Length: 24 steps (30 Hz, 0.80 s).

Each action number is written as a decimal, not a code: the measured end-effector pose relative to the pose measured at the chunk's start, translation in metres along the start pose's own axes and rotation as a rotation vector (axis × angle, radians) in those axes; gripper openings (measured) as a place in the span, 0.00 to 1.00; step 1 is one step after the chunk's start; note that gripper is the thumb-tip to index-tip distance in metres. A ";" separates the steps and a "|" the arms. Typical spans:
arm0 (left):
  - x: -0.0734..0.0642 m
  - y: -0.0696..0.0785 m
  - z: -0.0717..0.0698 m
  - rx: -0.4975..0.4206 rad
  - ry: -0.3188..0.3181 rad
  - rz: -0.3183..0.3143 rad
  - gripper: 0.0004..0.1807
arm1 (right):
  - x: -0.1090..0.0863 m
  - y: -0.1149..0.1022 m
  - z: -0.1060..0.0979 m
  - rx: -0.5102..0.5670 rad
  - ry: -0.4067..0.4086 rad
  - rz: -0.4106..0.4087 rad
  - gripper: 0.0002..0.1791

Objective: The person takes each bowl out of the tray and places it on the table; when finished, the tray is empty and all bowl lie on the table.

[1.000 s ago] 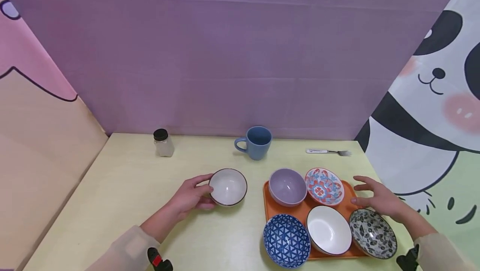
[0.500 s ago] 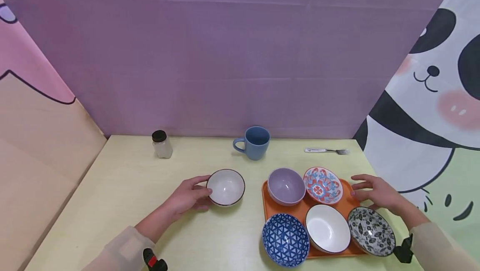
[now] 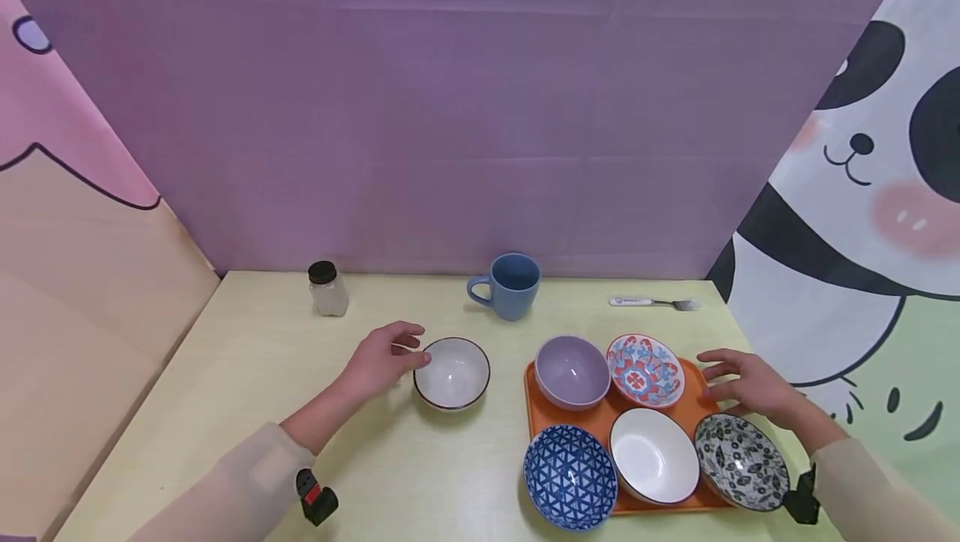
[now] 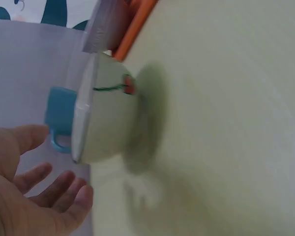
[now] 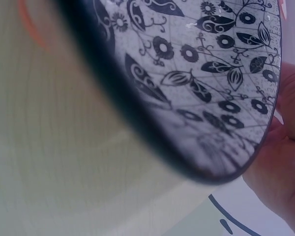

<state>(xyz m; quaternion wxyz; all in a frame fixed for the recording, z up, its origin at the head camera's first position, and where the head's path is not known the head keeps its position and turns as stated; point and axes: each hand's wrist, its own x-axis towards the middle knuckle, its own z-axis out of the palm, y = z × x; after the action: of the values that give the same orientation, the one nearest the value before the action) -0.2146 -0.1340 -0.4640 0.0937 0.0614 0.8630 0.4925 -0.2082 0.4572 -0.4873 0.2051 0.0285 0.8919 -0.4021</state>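
A white bowl with a dark rim (image 3: 452, 373) stands on the table left of the tray. In the left wrist view its pale outside (image 4: 110, 113) carries a small red and green motif. My left hand (image 3: 382, 360) is just beside and above its left rim, fingers loosely spread and holding nothing. The left wrist view shows a gap between fingers and bowl. My right hand (image 3: 753, 383) hovers at the right edge of the orange tray (image 3: 534, 409), fingers apart. Below it sits a black-and-white floral bowl (image 3: 742, 460), tilted at the tray's right corner; the right wrist view hides the fingertips.
On the tray sit a purple bowl (image 3: 572, 373), a red-and-blue patterned dish (image 3: 647, 370), a white bowl (image 3: 654, 454) and a blue patterned bowl (image 3: 570, 477). Along the back are a black-lidded jar (image 3: 328, 290), a blue mug (image 3: 513, 288) and a fork (image 3: 652, 303).
My left hand has let go of the white bowl and risen slightly up and away. The bowl stays on the table. The right hand has barely moved.
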 end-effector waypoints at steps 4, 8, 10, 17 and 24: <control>0.008 0.020 0.000 0.019 0.055 0.050 0.25 | 0.001 0.000 0.000 0.002 0.005 -0.002 0.38; 0.013 0.041 0.005 -0.030 0.045 0.076 0.25 | 0.000 0.000 0.001 -0.003 0.008 -0.006 0.36; 0.014 0.050 0.009 -0.090 0.018 0.067 0.25 | 0.000 0.001 0.002 -0.006 0.013 -0.001 0.36; 0.019 0.079 0.030 -0.303 -0.097 0.020 0.27 | -0.001 -0.002 0.006 -0.024 0.039 0.028 0.36; 0.028 0.096 0.053 -0.328 -0.213 -0.027 0.28 | 0.001 -0.001 0.005 -0.071 0.046 0.017 0.36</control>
<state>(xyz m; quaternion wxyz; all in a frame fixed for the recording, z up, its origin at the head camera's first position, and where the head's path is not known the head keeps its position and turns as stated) -0.2287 -0.0355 -0.4109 0.1999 0.0855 0.7572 0.6160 -0.2080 0.4528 -0.4899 0.1888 0.0382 0.9098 -0.3678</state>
